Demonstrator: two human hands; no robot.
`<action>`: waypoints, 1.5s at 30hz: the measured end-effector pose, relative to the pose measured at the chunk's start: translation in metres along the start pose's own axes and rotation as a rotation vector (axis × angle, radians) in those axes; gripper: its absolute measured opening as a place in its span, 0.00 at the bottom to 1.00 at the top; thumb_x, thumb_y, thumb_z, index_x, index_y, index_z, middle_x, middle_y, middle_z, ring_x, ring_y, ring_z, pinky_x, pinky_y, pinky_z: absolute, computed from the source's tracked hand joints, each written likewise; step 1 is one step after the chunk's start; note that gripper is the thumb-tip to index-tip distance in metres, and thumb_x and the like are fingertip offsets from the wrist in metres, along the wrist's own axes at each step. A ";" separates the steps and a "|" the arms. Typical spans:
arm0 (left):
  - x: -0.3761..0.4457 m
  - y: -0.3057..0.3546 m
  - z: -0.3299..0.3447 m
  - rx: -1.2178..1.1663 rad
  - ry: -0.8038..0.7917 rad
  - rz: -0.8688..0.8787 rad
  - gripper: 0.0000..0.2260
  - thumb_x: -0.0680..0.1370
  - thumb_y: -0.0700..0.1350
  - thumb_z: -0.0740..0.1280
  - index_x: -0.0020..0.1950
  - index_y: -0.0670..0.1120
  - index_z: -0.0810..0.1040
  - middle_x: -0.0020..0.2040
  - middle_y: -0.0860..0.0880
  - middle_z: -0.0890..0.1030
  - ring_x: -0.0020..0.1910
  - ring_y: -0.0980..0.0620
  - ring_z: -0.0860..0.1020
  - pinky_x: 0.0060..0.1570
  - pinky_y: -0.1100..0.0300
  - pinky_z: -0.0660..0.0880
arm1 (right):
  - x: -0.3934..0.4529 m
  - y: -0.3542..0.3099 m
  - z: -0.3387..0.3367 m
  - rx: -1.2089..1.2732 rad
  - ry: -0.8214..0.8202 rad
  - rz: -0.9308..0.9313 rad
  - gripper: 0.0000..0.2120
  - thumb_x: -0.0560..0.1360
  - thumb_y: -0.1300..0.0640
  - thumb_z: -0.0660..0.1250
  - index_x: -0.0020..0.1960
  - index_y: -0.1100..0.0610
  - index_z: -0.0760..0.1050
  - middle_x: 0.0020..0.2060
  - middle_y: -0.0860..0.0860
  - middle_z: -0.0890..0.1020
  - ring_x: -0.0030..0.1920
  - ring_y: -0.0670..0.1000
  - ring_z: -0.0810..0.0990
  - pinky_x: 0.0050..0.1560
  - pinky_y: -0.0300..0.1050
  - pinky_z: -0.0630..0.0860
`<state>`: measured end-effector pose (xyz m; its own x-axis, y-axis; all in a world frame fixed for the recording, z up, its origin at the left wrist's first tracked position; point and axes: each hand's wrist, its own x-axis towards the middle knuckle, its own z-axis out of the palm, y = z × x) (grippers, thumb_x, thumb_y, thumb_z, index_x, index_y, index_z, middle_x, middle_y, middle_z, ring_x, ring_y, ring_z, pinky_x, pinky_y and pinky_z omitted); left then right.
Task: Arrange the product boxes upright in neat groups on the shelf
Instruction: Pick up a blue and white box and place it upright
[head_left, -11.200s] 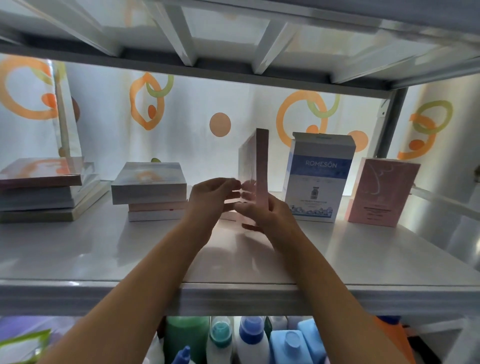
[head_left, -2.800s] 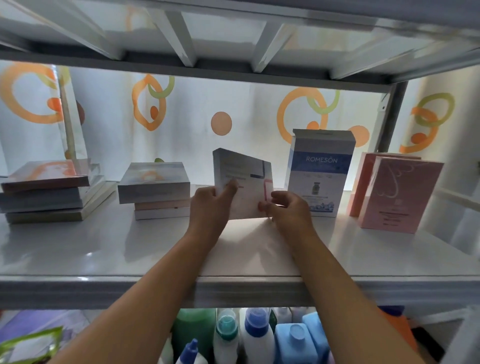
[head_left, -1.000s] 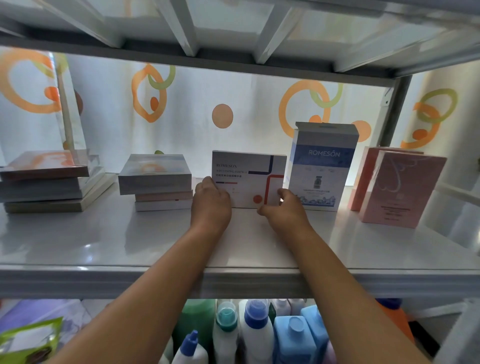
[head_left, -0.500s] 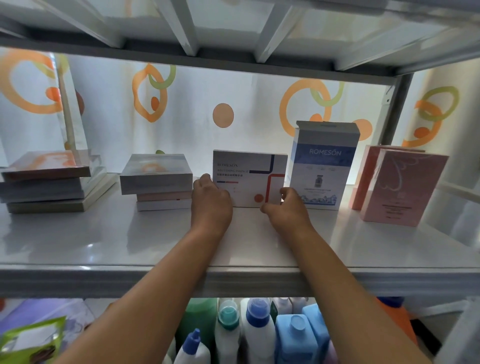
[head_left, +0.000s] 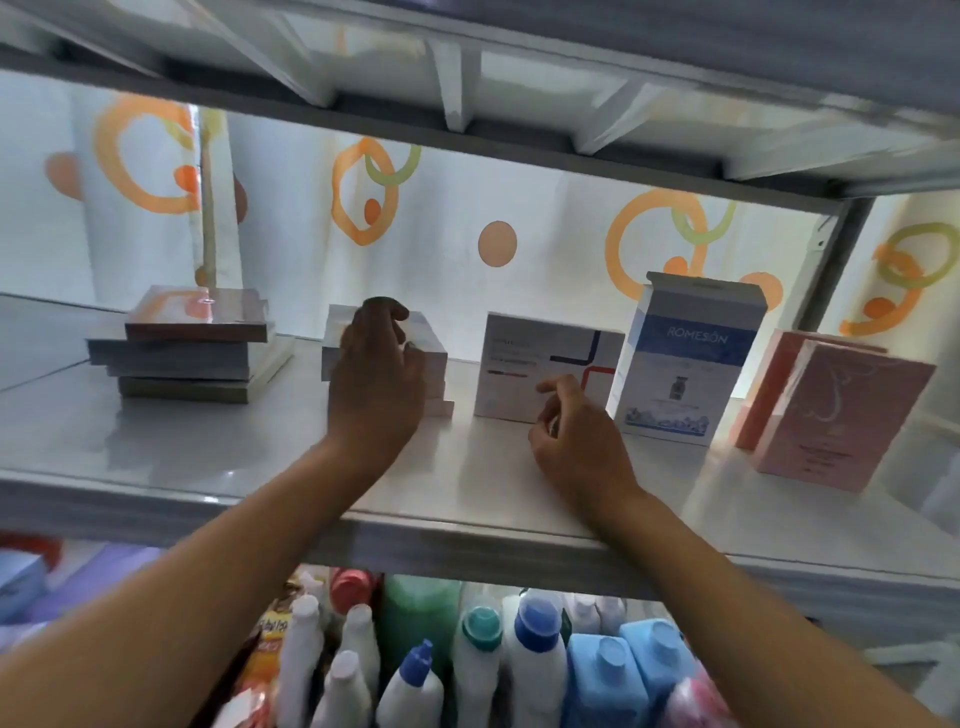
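Note:
A white box with blue and red lines (head_left: 524, 364) stands upright on the white shelf (head_left: 208, 447), just left of the tall blue-and-white ROMESON box (head_left: 685, 358). My right hand (head_left: 576, 436) hovers in front of its lower right corner, fingers loosely curled, holding nothing. My left hand (head_left: 376, 374) reaches over the small stack of flat boxes (head_left: 434, 348) to the left, thumb on top of the uppermost box and fingers around its front. Two pink boxes (head_left: 836, 410) stand upright at the right.
A taller stack of flat boxes (head_left: 187, 358) lies at the far left of the shelf. The shelf above hangs low overhead. A grey upright post (head_left: 831, 270) stands at the back right. Detergent bottles (head_left: 524, 665) fill the shelf below.
Both hands have let go of the white lined box, which stays upright. My left hand has moved left onto the small stack; my right hand has drawn back slightly. The camera has shifted left.

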<state>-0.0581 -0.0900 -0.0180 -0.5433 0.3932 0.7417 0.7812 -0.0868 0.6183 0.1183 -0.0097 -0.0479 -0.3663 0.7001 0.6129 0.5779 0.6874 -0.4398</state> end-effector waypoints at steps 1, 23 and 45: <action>0.008 -0.010 -0.011 0.035 0.033 0.000 0.10 0.80 0.43 0.62 0.61 0.43 0.70 0.56 0.44 0.78 0.56 0.45 0.76 0.58 0.49 0.75 | 0.001 -0.010 0.004 0.025 0.008 -0.007 0.17 0.76 0.63 0.68 0.63 0.56 0.72 0.38 0.48 0.78 0.37 0.45 0.78 0.45 0.40 0.82; 0.039 -0.087 -0.005 -0.084 -0.147 -0.631 0.28 0.79 0.66 0.52 0.42 0.42 0.74 0.37 0.46 0.74 0.40 0.47 0.73 0.44 0.54 0.66 | 0.038 -0.080 0.090 0.009 -0.128 0.015 0.36 0.74 0.57 0.63 0.77 0.55 0.50 0.65 0.55 0.73 0.61 0.57 0.73 0.57 0.50 0.74; 0.017 -0.062 -0.018 -0.274 -0.073 -0.265 0.14 0.78 0.57 0.57 0.62 0.56 0.68 0.58 0.55 0.78 0.53 0.53 0.78 0.56 0.57 0.78 | 0.028 -0.084 0.077 0.316 0.107 0.001 0.32 0.72 0.49 0.72 0.71 0.48 0.60 0.63 0.46 0.77 0.52 0.44 0.76 0.54 0.37 0.78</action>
<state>-0.1212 -0.0941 -0.0384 -0.6840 0.4985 0.5325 0.5000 -0.2111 0.8399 0.0032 -0.0332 -0.0440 -0.2773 0.6883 0.6703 0.3176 0.7241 -0.6122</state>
